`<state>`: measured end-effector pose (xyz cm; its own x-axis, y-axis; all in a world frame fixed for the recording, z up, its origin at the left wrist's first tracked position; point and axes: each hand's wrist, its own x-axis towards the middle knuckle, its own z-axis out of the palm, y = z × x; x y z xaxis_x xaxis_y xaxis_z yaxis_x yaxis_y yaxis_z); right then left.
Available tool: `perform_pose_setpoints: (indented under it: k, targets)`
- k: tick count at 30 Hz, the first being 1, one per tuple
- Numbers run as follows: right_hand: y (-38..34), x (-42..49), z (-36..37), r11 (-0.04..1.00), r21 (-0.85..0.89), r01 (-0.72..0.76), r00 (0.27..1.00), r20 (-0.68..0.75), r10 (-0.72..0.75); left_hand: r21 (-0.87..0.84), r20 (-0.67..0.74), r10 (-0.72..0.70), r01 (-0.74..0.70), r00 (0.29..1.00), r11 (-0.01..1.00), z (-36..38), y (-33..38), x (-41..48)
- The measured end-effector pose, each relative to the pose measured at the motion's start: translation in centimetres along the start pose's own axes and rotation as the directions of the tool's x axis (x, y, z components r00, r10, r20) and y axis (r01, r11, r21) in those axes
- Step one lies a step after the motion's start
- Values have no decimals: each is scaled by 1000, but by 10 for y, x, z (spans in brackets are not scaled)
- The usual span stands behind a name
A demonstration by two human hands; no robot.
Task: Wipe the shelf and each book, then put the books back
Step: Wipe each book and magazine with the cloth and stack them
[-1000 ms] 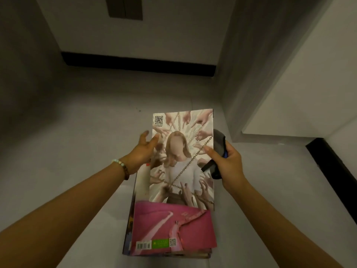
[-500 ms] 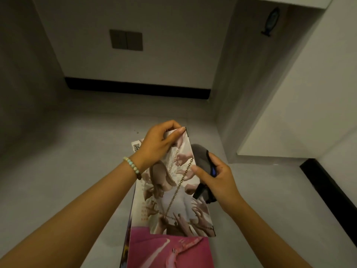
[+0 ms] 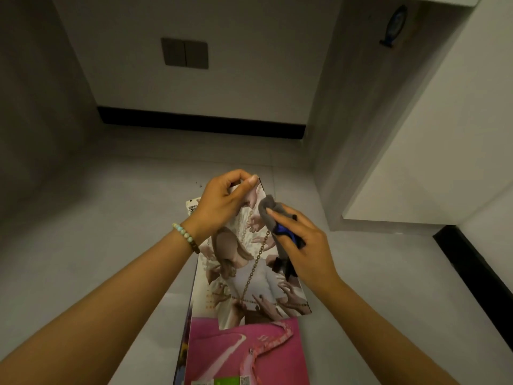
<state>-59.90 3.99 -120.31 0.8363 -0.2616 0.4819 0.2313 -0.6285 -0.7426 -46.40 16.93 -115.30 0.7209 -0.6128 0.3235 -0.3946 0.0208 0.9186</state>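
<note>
The left hand (image 3: 222,207) pinches the top edge of a thin glossy book (image 3: 249,276) held tilted above the pink-covered stack (image 3: 244,354), while the right hand (image 3: 308,254) grips a crumpled grey cloth (image 3: 268,211), seemingly touching its cover.

Grey-and-blue cloth (image 3: 270,218); pink book (image 3: 244,354); pale-green beaded bracelet (image 3: 185,236).

Left hand (image 3: 222,207): forearm from 7 o'clock, pinching book (image 3: 249,276) at top edge. Right hand (image 3: 304,247): forearm from 5 o'clock, gripping cloth (image 3: 268,209).
</note>
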Motion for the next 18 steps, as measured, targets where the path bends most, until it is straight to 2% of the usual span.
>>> perform_pose_setpoints:
  k: [7,18]
  targets:
    - [21,-39,-1,997,-2,-79,995,67,79,27,-78,-44,46,996,999,-5,-9,1]
    - [59,-91,-11,963,-143,-230,953,169,253,55,-84,-44,49,995,997,-5,-17,3]
